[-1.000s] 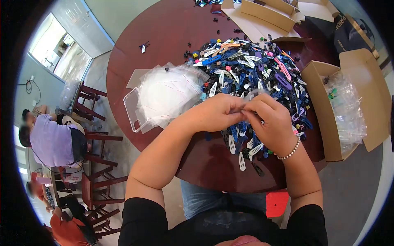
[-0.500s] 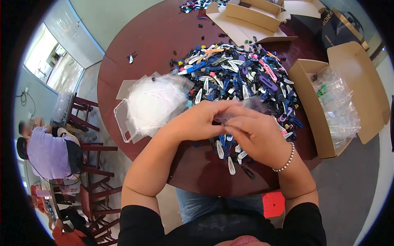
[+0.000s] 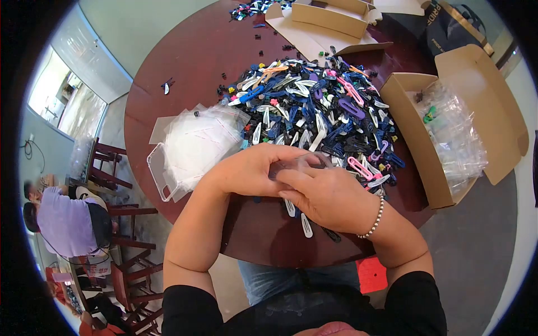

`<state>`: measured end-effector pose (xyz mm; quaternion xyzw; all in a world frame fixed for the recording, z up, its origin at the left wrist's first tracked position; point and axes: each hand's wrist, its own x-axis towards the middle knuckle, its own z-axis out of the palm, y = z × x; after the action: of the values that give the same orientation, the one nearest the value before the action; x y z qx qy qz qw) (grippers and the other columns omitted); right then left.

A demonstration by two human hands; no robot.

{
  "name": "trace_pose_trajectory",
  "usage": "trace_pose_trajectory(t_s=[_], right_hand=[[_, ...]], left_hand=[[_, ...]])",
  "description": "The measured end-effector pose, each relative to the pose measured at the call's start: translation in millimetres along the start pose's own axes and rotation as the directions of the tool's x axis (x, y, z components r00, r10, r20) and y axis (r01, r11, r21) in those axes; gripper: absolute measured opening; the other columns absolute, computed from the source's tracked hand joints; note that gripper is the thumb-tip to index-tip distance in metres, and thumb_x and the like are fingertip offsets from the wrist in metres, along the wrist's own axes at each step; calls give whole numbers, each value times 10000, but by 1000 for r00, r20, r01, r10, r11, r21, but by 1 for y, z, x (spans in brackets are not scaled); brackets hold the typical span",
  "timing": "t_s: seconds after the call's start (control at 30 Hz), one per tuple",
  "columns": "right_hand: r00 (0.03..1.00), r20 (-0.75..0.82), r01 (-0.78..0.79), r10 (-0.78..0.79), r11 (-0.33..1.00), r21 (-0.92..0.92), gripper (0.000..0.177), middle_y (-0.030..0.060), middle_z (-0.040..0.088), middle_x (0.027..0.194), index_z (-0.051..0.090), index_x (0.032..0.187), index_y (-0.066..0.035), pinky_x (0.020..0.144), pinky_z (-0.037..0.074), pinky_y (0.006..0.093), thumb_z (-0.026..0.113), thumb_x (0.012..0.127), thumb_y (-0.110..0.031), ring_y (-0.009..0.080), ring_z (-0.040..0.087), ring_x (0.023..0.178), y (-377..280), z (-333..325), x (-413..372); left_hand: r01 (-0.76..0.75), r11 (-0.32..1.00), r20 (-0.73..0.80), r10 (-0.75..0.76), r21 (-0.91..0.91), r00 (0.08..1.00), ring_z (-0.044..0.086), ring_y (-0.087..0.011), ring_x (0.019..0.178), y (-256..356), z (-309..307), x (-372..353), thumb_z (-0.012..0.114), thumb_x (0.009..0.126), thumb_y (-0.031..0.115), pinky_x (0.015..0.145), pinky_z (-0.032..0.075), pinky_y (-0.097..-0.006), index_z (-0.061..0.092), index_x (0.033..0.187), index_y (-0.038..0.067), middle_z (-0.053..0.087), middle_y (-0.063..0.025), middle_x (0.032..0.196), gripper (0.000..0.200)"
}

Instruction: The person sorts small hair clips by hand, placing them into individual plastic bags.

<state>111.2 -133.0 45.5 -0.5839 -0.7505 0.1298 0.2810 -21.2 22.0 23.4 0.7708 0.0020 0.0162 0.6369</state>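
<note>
Round dark-red table [image 3: 168, 61]. Left: clear bags [image 3: 199, 140], stacked loosely. Left hand [image 3: 255, 171] and right hand [image 3: 330, 196], fingers pinched on clear plastic [image 3: 300, 163] over near edge of hair-clip pile [image 3: 314, 106]. Right: open carton [image 3: 409, 134].

The left hand [image 3: 252, 171] and right hand [image 3: 336, 199] meet at the near edge of the hair-clip pile [image 3: 305, 106], their fingers holding a piece of clear plastic [image 3: 316, 159]. Left of the pile on the dark red surface [image 3: 168, 64], clear plastic bags [image 3: 202, 140] lie fanned beside a clear frame [image 3: 158, 171]; right of the pile, an open cardboard box [image 3: 412, 143] holds clear packets [image 3: 457, 148], and flattened cardboard [image 3: 302, 38] lies beyond the pile.
</note>
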Motion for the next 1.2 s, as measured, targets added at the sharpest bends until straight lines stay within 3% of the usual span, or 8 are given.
trace_pose_trajectory(t_s=[0.17,0.23,0.3,0.4,0.53,0.9,1.1,1.2], right_hand=[[983,-180,34,-22,997,66,123,138,667,845,654,980,-63,597,533,354,652,872,-120,307,659,693,15,-12,6],[905,-359,-178,228,970,167,144,125,677,835,657,1005,-46,603,529,326,648,864,-76,271,664,682,37,-24,7],[827,-522,-224,208,974,32,189,129,682,921,666,1041,-44,681,534,328,630,856,-32,260,661,764,71,-29,9],[847,-531,-134,-31,954,-269,245,137,659,1034,660,1089,-50,787,521,354,626,848,-29,282,634,889,103,-26,14],[936,-352,-146,-32,872,-467,289,117,631,1078,641,1124,-63,842,496,388,616,838,-30,323,597,973,106,-18,17],[823,-551,-262,137,953,-155,168,77,621,889,635,1030,-24,659,484,279,615,863,-23,195,602,712,104,-19,15],[794,-557,-112,241,960,256,217,58,643,941,638,1083,-4,655,469,237,628,866,-3,104,584,761,68,-27,14],[836,-534,146,-122,989,3,227,126,640,942,672,1055,-26,682,511,302,645,831,6,243,629,780,51,-25,15]], left_hand=[[28,981,-81,-44,-190,996,593,-88,993,-11,-1,-1,759,783,75,877,481,-258,604,1231,41,670,-32,1082,475],[99,990,-148,-114,-102,982,595,-105,967,-9,-6,-2,733,798,-4,887,474,-270,606,1185,14,661,-45,1041,408],[87,992,-213,-105,-94,971,596,-102,921,-9,-4,-1,736,791,6,872,468,-260,612,1157,17,660,-28,952,386],[98,978,-254,-143,-183,957,602,-107,914,-5,-4,-1,742,789,28,864,466,-261,609,1153,18,664,-25,933,388],[102,977,-288,-153,-185,945,611,-100,897,-8,-4,-1,759,795,72,840,479,-261,606,1144,13,669,-28,945,385],[100,955,-242,-170,-278,955,623,-132,939,-14,-2,2,735,814,47,857,492,-273,577,1212,13,670,-72,1026,430],[204,907,-243,-306,-367,921,626,-138,921,-7,-2,2,724,828,78,824,496,-258,552,1247,13,671,-86,1045,458],[212,898,-212,-310,-385,927,633,-144,945,-9,0,2,721,825,58,841,500,-267,548,1248,11,672,-87,1044,460]])
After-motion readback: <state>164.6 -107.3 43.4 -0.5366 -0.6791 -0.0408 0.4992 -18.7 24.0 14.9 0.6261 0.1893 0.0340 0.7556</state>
